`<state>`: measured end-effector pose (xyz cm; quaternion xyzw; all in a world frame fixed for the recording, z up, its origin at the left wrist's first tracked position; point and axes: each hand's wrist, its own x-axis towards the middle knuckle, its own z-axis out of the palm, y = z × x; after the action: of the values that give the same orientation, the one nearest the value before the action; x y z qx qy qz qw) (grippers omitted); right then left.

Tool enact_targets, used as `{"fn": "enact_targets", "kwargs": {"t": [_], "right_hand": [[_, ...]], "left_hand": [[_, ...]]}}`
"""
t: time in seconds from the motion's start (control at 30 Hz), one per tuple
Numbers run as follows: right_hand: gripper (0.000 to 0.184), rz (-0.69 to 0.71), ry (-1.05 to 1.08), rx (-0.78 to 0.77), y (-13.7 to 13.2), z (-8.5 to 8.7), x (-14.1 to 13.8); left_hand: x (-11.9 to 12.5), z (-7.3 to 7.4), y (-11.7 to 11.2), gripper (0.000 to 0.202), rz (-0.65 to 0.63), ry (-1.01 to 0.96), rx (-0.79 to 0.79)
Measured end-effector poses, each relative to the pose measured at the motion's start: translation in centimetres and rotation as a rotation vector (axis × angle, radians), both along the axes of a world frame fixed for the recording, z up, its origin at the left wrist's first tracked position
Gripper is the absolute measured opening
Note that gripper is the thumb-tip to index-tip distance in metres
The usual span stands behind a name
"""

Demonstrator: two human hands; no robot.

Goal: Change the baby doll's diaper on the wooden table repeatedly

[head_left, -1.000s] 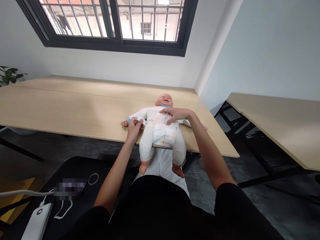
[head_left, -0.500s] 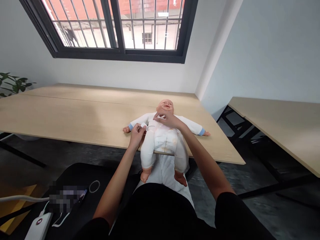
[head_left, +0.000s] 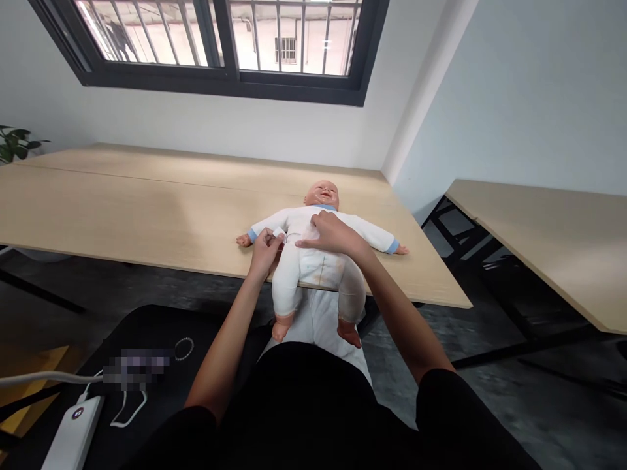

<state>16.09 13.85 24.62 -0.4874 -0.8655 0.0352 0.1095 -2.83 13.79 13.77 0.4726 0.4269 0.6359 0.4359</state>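
A baby doll (head_left: 365, 230) in a white suit with blue cuffs lies on its back on the table, head away from me. Its legs hang over the near edge. Around its hips is a white diaper (head_left: 321, 269) with faint coloured prints. At the doll's hip on the left, my left hand (head_left: 266, 251) pinches a small white diaper tab (head_left: 279, 232). My right hand (head_left: 333, 233) rests over the diaper's front at the belly, thumb and fingers apart. Part of the diaper's waist is hidden beneath it.
The doll lies near the front edge of the wooden table (head_left: 147, 209). A second table (head_left: 548, 241) stands at the right. Lower left, a black chair seat (head_left: 161, 326) bears a white power bank (head_left: 73, 431), a cable and a ring-shaped band (head_left: 185, 349).
My right hand has moved down from the doll's chest to the belly, its thumb now stretched to the left. My left hand keeps its pinch on the tab. The view has tilted downward slightly.
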Motion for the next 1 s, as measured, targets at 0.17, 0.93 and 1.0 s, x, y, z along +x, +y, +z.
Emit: {"fn": "enact_targets", "kwargs": {"t": [0.17, 0.93, 1.0], "right_hand": [[0.052, -0.054, 0.047, -0.134, 0.9, 0.6, -0.8], [0.049, 0.013, 0.828, -0.538, 2.5, -0.2, 0.4], [0.047, 0.031, 0.891, -0.541, 2.4, -0.2, 0.6]], "left_hand": [[-0.1, 0.0, -0.1, 0.033, -0.025, -0.026, 0.002], [-0.3, -0.4, 0.2, 0.035, 0.001, -0.009, 0.022], [-0.4, -0.3, 0.2, 0.034, 0.018, 0.025, 0.022]]}}
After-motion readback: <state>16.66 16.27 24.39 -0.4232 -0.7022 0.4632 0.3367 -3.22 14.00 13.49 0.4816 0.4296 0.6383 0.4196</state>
